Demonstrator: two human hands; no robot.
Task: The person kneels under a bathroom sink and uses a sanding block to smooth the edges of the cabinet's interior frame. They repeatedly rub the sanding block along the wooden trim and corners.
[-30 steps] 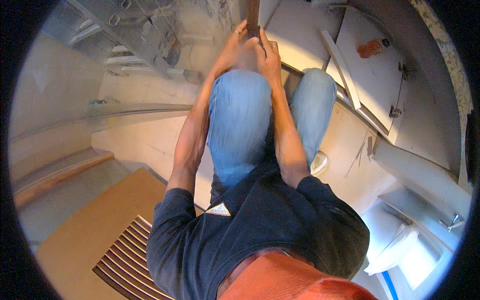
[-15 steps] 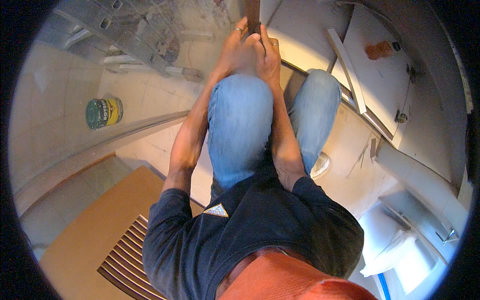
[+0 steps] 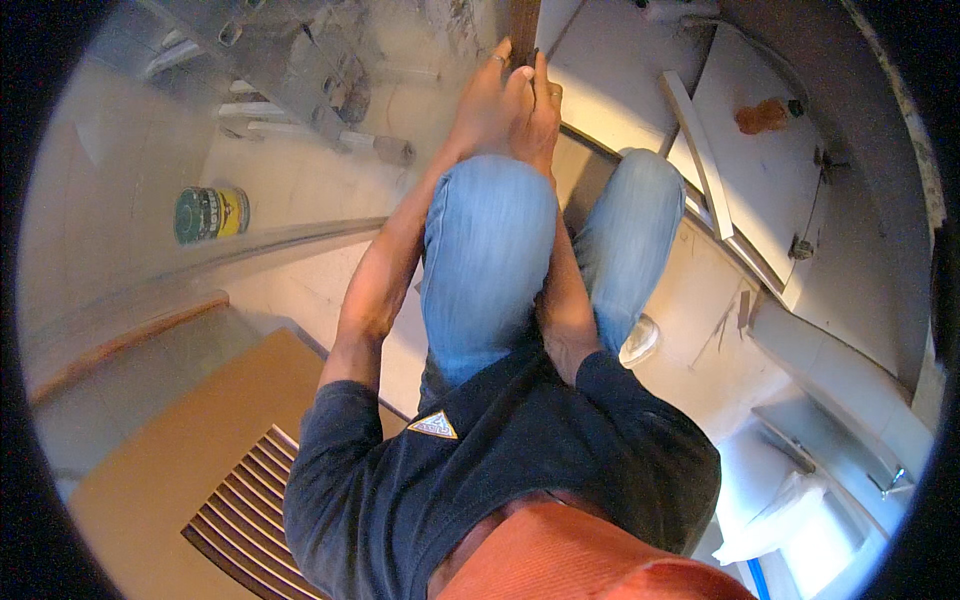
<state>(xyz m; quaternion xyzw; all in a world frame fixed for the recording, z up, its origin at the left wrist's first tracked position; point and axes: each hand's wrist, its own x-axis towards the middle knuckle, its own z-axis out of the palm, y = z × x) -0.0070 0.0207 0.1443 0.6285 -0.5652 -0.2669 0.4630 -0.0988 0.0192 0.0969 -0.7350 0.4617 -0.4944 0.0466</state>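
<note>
A dark brown wooden strip (image 3: 524,24) stands at the top middle of the head view, its upper part running out of the picture. Both arms reach past my raised knee in blue jeans to its near end. My left hand (image 3: 486,112) is closed against the strip's left side, with a ring on one finger. Pressed close beside it, my right hand (image 3: 537,118) closes on the right side, also wearing a ring. Between my fingers the strip's tip is partly hidden, and the palms do not show.
A green and yellow tin (image 3: 212,214) stands at left, near metal rails (image 3: 275,75). A brown board (image 3: 175,430) and a dark slatted panel (image 3: 245,515) are at lower left. On the right lie a white strip (image 3: 697,155), an orange bottle (image 3: 762,117) and a plastic bag (image 3: 775,525).
The view has turned slightly. Both hands sit a little further right in the picture and look closer together, still on the brown wooden strip.
</note>
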